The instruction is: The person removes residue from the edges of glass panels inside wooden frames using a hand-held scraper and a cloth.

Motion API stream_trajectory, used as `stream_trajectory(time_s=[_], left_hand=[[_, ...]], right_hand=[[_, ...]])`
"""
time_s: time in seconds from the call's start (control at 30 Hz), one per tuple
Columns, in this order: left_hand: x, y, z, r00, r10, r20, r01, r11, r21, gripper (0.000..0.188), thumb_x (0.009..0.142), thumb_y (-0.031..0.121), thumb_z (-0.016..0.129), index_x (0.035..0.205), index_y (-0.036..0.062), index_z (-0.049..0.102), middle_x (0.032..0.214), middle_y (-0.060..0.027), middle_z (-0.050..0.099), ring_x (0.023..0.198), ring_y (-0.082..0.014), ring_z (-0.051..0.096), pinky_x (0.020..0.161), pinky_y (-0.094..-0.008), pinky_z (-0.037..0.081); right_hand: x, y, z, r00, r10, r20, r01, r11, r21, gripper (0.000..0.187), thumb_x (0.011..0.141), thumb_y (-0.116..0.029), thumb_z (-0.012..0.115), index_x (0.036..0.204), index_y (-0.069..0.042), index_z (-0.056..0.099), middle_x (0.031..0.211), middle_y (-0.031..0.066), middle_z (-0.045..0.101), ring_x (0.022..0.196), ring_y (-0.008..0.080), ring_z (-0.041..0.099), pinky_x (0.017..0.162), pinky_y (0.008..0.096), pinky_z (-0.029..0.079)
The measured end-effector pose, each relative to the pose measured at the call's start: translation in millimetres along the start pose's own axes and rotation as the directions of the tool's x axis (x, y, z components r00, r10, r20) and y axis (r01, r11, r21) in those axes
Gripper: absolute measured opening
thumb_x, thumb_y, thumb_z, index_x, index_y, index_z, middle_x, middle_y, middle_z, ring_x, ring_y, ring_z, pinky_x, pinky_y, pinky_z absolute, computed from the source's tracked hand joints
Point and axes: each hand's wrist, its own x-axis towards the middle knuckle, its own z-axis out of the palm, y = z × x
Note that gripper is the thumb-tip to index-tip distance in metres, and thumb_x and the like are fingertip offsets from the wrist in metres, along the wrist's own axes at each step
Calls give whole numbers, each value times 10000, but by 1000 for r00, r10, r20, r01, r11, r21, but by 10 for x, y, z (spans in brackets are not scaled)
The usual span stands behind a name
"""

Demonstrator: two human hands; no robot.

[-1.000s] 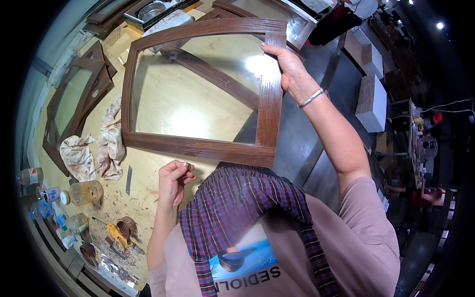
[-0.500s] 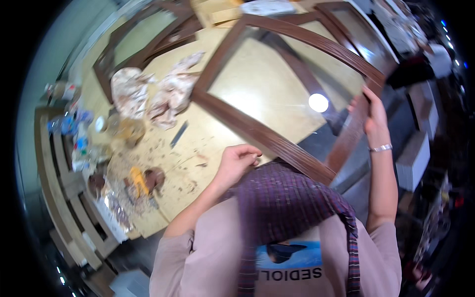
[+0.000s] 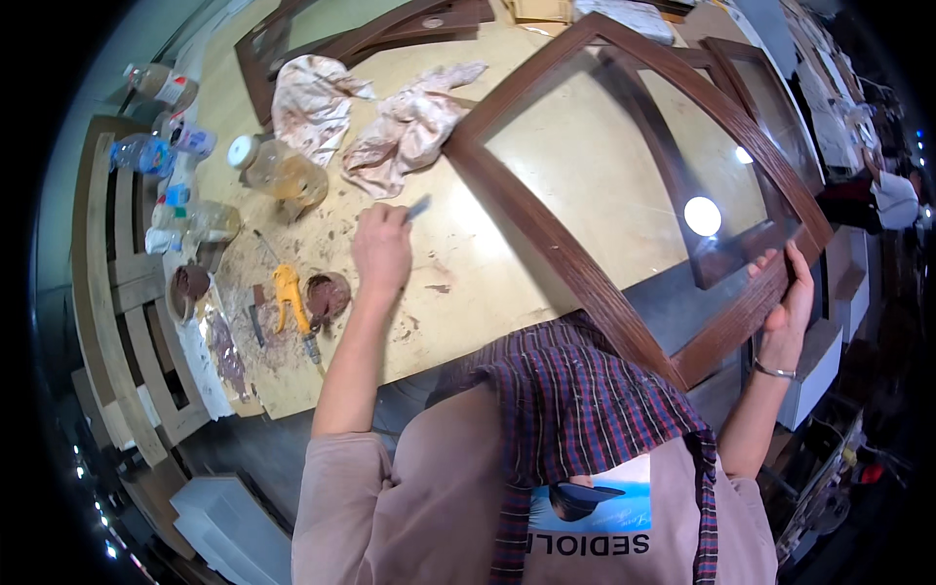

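My right hand point(image 3: 788, 297) grips the near right rail of a brown wooden frame point(image 3: 565, 261) with a clear pane, its thumb on top and fingers wrapping the edge. The frame stands tilted, one corner against my striped apron point(image 3: 595, 380). Over the table, my left hand point(image 3: 382, 244) is closed on a thin, flat grey blade point(image 3: 418, 207), whose tip sticks out past the fingers. Left of that hand are a cup of brown paste point(image 3: 328, 296) and a yellow air blow gun point(image 3: 288, 292).
Stained white rags point(image 3: 405, 136) lie behind my left hand. A jar of amber liquid point(image 3: 283, 174) and several plastic bottles point(image 3: 146, 154) line the left side. More brown frames point(image 3: 390, 34) rest at the back of the table point(image 3: 458, 292). A wooden pallet point(image 3: 127, 283) stands left.
My left hand has moved from beside the apron out over the table and closed on the grey blade lying there. My right hand still holds the frame. The view has shifted.
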Motion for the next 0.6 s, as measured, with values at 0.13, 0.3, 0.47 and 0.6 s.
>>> stream_trajectory(time_s=[0.13,0.3,0.47,0.6], left_hand=[[-114,91,-305,986,92,-141,-129,951,-282,79,808,79,672,886,75,685,888,-64,650,809,-255,618,689,-356,493],[-351,-892,-1053,821,-418,-389,233,868,-439,75,839,94,682,842,19,684,725,-62,648,608,-131,570,564,-283,445],[-959,-2081,-1245,713,-651,-260,555,751,-358,121,856,102,679,870,-17,696,668,-38,625,603,-93,527,564,-253,425],[-1197,-2173,-1206,675,-663,-325,494,733,-468,152,877,111,665,898,-38,692,688,-19,621,620,-80,528,575,-248,428]], right_hand=[[-226,38,-13,995,-35,-97,38,999,27,189,853,-194,696,911,-50,589,783,96,623,667,233,626,601,363,565],[-381,140,-120,994,-75,-77,78,996,33,202,865,-199,687,918,-36,580,795,94,614,675,213,592,615,349,531],[-565,117,-32,999,-21,-39,20,999,-28,228,887,-231,660,863,-11,606,752,99,604,660,218,574,608,318,509],[-589,72,-3,999,-39,-9,38,999,-37,276,889,-269,655,845,-1,606,748,103,604,672,224,579,609,304,508]])
